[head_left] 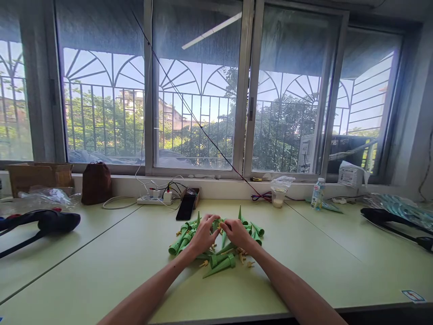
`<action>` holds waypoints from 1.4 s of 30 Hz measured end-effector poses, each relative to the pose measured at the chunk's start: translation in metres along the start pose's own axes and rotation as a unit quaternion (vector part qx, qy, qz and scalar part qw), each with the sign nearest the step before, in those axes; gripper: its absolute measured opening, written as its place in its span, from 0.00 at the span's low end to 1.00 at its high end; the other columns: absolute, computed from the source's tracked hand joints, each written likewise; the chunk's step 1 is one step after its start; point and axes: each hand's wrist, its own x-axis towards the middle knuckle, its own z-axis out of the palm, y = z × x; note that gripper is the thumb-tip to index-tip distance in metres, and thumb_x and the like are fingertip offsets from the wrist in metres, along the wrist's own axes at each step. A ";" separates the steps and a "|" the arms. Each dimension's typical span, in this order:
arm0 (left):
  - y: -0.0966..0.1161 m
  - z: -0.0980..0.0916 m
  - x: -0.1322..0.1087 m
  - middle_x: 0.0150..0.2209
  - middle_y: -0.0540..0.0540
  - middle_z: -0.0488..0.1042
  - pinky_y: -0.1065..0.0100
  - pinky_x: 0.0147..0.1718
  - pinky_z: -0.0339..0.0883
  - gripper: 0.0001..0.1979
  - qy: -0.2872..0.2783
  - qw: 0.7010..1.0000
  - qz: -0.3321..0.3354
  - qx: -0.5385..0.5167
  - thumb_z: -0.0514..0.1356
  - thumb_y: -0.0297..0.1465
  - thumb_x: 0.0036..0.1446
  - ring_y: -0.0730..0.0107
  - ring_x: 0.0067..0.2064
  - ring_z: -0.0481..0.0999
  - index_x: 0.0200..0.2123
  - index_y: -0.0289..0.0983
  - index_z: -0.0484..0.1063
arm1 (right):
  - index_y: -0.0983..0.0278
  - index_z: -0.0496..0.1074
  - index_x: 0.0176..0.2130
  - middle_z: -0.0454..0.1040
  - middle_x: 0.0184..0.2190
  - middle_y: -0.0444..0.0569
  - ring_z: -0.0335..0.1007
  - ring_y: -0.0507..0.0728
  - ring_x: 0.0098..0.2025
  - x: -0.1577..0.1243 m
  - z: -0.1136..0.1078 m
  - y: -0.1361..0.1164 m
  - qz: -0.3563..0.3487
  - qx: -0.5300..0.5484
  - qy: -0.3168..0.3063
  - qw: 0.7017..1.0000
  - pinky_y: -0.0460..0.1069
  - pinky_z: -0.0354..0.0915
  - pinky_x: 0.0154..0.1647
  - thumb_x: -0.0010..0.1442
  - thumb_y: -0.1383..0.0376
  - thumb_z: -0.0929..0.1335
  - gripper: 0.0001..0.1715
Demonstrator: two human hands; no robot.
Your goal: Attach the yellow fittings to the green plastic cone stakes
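Note:
Green plastic cone-shaped spikes (pixel 219 266) with ribbed caps lie in a loose pile on the table, with small yellow plastic pieces (pixel 250 264) scattered among them. Over the pile, my left hand (pixel 204 234) is closed, its fingers curled around what looks like a green spike, mostly hidden by the hand. Close beside it, my right hand (pixel 237 233) pinches a small yellow piece (pixel 220 224) between thumb and fingertips. The fingertips of both hands almost meet. Two spikes stand point up behind the hands; others lie on their sides.
Behind the pile are a dark phone (pixel 186 207) and a power strip (pixel 154 200) with cables. A plastic cup (pixel 278 197) and a bottle (pixel 318 194) stand toward the back right. Brown pouch (pixel 96 183), cardboard box (pixel 40 176) and black strapped object (pixel 59 221) sit left.

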 end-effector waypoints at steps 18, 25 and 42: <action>0.004 -0.002 0.000 0.44 0.43 0.69 0.65 0.35 0.69 0.15 -0.001 1.000 -0.003 -0.006 0.58 0.29 0.54 0.73 0.29 0.70 0.47 0.37 0.69 | 0.66 0.71 0.24 0.66 0.19 0.44 0.52 0.49 0.22 0.001 0.004 0.005 0.007 -0.023 0.002 1.000 0.45 0.46 0.25 0.67 0.59 0.59 0.25; 0.002 -0.001 0.000 0.44 0.43 0.69 0.66 0.35 0.69 0.16 0.008 1.000 -0.004 -0.015 0.59 0.29 0.53 0.73 0.29 0.70 0.47 0.38 0.70 | 0.67 0.72 0.24 0.67 0.19 0.45 0.54 0.49 0.22 0.001 0.000 0.001 0.016 -0.026 -0.005 1.000 0.45 0.47 0.25 0.67 0.59 0.59 0.25; 0.001 -0.003 0.000 0.45 0.42 0.69 0.63 0.38 0.68 0.15 -0.008 1.000 -0.002 -0.001 0.57 0.33 0.57 0.70 0.31 0.71 0.48 0.38 0.69 | 0.66 0.69 0.26 0.67 0.21 0.44 0.55 0.50 0.24 0.000 0.003 0.003 -0.006 0.006 0.013 1.000 0.44 0.48 0.25 0.63 0.63 0.63 0.16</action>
